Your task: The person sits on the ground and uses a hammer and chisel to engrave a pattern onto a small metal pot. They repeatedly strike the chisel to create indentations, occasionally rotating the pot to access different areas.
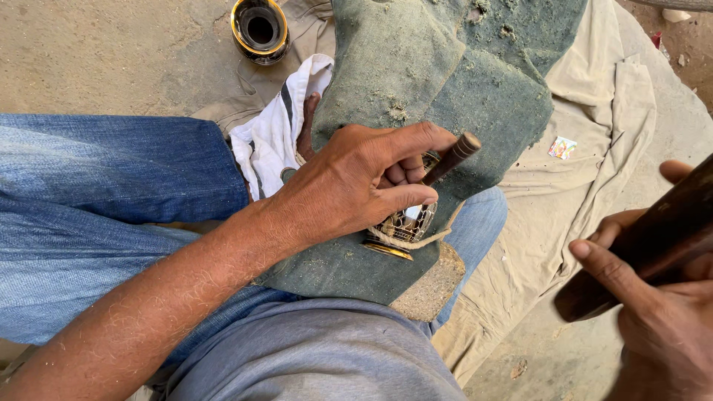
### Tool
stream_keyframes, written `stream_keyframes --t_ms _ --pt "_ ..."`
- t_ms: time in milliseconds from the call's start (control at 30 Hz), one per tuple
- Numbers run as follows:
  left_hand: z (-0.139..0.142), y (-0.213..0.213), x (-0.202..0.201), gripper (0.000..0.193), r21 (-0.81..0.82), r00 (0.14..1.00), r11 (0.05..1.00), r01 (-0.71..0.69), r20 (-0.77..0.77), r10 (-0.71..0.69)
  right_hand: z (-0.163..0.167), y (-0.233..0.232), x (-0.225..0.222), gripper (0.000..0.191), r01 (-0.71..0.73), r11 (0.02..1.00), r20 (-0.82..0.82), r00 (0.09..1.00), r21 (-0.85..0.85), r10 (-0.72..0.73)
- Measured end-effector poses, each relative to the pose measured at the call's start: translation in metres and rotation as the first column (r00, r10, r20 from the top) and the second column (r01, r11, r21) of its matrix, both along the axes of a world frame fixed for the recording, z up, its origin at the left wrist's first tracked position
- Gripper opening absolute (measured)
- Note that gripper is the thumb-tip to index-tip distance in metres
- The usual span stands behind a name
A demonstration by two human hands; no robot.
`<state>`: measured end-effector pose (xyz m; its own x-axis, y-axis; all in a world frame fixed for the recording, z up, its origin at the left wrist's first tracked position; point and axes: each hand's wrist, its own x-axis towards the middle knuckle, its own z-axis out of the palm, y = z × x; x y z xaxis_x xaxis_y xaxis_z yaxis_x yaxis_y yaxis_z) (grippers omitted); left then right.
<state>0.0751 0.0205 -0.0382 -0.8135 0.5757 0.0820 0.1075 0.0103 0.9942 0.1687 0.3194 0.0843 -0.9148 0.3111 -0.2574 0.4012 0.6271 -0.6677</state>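
Left hand point(364, 182) closed in a pinching grip on dark punch point(451, 158), long axis slanting far-right over engraved brass piece point(405, 226) on green cloth point(475, 96) on lap; right hand point(661, 327) wrapped round wooden mallet point(653, 238), well right.

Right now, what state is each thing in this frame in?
left hand: closed on a thin dark tool, pressing the metal piece
dark tool: tilted, tip on the piece
engraved metal piece: held on the green cloth
right hand: gripping a dark wooden mallet, raised
brass vessel: upright, open
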Motion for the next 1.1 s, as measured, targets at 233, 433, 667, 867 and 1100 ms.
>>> stream_keyframes --t_ms 233,433,667,867,1100 --pt "0.0 0.001 -0.001 0.056 -0.018 0.997 1.0 0.022 -0.079 -0.023 -0.007 0.078 -0.013 0.023 -0.298 0.836 0.416 0.905 0.461 0.093" --pt "-0.001 0.001 -0.002 0.057 -0.019 0.997 0.999 0.029 -0.073 -0.03 -0.009 0.105 -0.01 0.061 -0.438 0.813 0.552 0.815 0.384 0.178" --pt "-0.005 0.001 -0.004 0.057 -0.011 0.994 0.999 0.032 -0.107 -0.033 -0.034 0.149 0.008 0.049 -0.471 0.784 0.722 0.691 0.404 0.044" --pt "-0.005 0.0 -0.01 0.057 0.05 0.994 0.994 0.096 -0.047 -0.094 -0.046 0.17 0.016 0.037 -0.865 0.164 0.557 0.439 0.474 0.705" --pt "-0.002 -0.001 -0.015 0.056 0.063 0.991 0.99 0.124 -0.063 -0.12 -0.037 0.129 0.01 0.033 -0.402 0.82 0.644 0.763 0.407 0.055"
